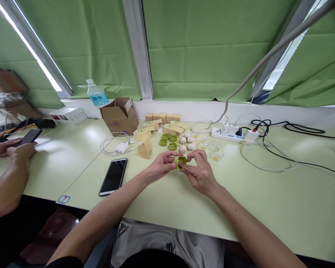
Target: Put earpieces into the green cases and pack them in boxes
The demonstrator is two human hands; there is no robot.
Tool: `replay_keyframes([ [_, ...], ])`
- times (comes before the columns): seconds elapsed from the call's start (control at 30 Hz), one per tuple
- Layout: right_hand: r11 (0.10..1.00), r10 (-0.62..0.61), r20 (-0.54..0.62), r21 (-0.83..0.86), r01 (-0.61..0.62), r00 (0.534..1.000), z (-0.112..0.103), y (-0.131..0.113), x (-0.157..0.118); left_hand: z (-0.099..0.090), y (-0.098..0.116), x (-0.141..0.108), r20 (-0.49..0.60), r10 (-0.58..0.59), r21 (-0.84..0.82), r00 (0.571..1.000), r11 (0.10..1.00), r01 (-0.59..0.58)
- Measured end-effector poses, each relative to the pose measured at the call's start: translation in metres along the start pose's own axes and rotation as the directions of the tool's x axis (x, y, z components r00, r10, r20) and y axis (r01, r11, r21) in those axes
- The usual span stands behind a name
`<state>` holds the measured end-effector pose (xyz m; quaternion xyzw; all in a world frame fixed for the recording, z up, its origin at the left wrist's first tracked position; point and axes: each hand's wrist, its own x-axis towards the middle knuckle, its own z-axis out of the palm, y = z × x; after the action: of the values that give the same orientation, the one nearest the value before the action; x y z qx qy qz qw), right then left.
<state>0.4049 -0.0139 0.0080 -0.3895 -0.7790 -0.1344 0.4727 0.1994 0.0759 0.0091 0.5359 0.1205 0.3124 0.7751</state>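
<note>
Between my two hands, above the table, is a small green square cup-like case (180, 162) with its hollow side toward me. My left hand (163, 165) pinches its left side. My right hand (199, 171) grips the right side, one finger reaching into the hollow. Just beyond my hands lie several similar green cases (173, 146). Beside them are several small pale pink rounded pieces (190, 140), and right of those, several clear plastic pieces with yellow marks (217, 155). A small tan carton (145, 148) stands left of the green cases.
A phone (113, 176) and a white charger (122, 148) lie to the left. More tan cartons (164, 118), a cardboard box (119, 117) and a bottle (97, 95) stand behind. A power strip (228, 134) with cables sits right. Another person's hands (22, 149) hold a phone far left.
</note>
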Motion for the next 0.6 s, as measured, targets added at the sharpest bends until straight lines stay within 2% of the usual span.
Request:
replay_keyframes([
  [0.2,1.0,0.017,-0.066,-0.009,-0.018,0.998,0.001,-0.001,0.002,-0.003,-0.002,0.003,-0.028,0.047,-0.04,0.999,0.998,-0.048],
  [0.3,0.998,0.055,-0.196,-0.018,-0.06,0.979,-0.008,0.006,0.005,-0.008,0.0,0.006,-0.092,0.117,-0.086,0.989,0.988,-0.125],
  [0.37,0.984,0.148,-0.354,-0.043,-0.175,0.923,-0.016,0.019,0.007,-0.013,0.002,0.007,-0.15,0.141,-0.11,0.978,0.981,-0.159],
  [0.47,0.898,0.34,-0.504,-0.079,-0.434,0.794,-0.027,0.046,0.002,-0.018,0.005,0.008,-0.216,0.158,-0.137,0.964,0.972,-0.19],
  [0.5,0.863,0.386,-0.505,-0.099,-0.495,0.772,-0.028,0.055,-0.001,-0.018,0.005,0.008,-0.227,0.164,-0.143,0.96,0.97,-0.199],
  [0.53,0.836,0.419,-0.47,-0.134,-0.532,0.777,-0.028,0.062,-0.004,-0.018,0.006,0.008,-0.233,0.17,-0.146,0.957,0.967,-0.208],
  [0.6,0.819,0.427,-0.34,-0.246,-0.518,0.838,-0.022,0.072,-0.011,-0.016,0.007,0.008,-0.233,0.179,-0.145,0.956,0.965,-0.216],
])
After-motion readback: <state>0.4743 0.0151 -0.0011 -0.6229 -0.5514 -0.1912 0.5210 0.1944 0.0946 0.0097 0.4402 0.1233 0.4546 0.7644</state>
